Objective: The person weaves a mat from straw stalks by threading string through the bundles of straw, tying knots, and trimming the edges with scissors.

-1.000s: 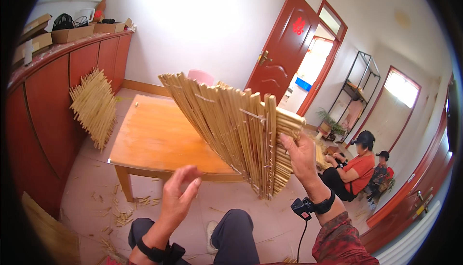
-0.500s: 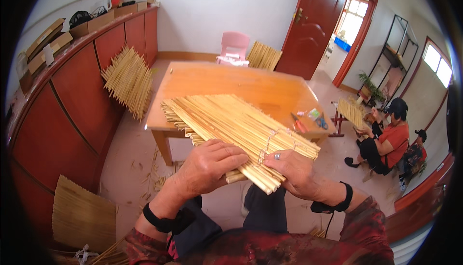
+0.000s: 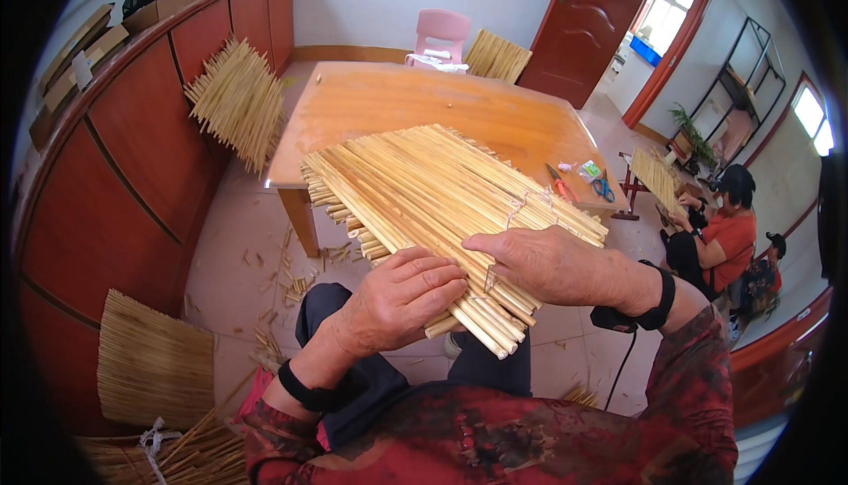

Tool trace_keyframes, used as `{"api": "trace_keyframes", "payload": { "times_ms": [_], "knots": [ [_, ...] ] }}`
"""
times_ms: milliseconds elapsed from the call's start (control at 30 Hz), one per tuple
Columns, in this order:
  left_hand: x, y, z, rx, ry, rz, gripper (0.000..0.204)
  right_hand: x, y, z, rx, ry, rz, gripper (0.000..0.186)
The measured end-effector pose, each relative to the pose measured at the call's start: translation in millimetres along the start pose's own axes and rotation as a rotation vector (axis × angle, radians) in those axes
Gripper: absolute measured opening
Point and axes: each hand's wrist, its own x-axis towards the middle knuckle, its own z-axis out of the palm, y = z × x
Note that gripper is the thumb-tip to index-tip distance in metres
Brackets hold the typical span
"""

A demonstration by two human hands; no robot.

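Reed mat across the lap, table behind it

The mat (image 3: 442,193) lies over the person's knees, its far end reaching the table (image 3: 424,105) at twelve o'clock. The left hand (image 3: 397,299) rests on the mat's near edge, the right hand (image 3: 552,264) just beside it at three o'clock. Scissors (image 3: 603,188) lie on the table's right end. A chair (image 3: 440,36) stands behind the table; cabinets (image 3: 115,132) run along nine o'clock, a reed bundle (image 3: 234,101) leaning on them.

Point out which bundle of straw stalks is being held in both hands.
The wide stalk mat across the person's lap, under the left hand and right hand. The other bundles lean against the cabinet or by the door, untouched.
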Motion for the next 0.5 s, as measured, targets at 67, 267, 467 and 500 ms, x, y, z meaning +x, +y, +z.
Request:
{"api": "trace_keyframes", "payload": {
  "times_ms": [67, 267, 467, 500],
  "knots": [
    [-1, 0, -1, 0.007, 0.000, 0.001, 0.027, 7, 2, -2, 0.026, -0.154, -0.056, 0.033],
    [-4, 3, 2, 0.049, 0.008, 0.077, 0.026, 17, 0, -19, -0.061, -0.217, -0.186, 0.035],
    [-14, 11, 11, 0.017, 0.029, 0.044, 0.022, 16, -1, -10, -0.072, -0.291, -0.293, 0.039],
    [-16, 12, 13, 0.027, 0.038, 0.055, 0.022, 17, -4, -11, -0.089, -0.327, -0.295, 0.042]
  ]
}}
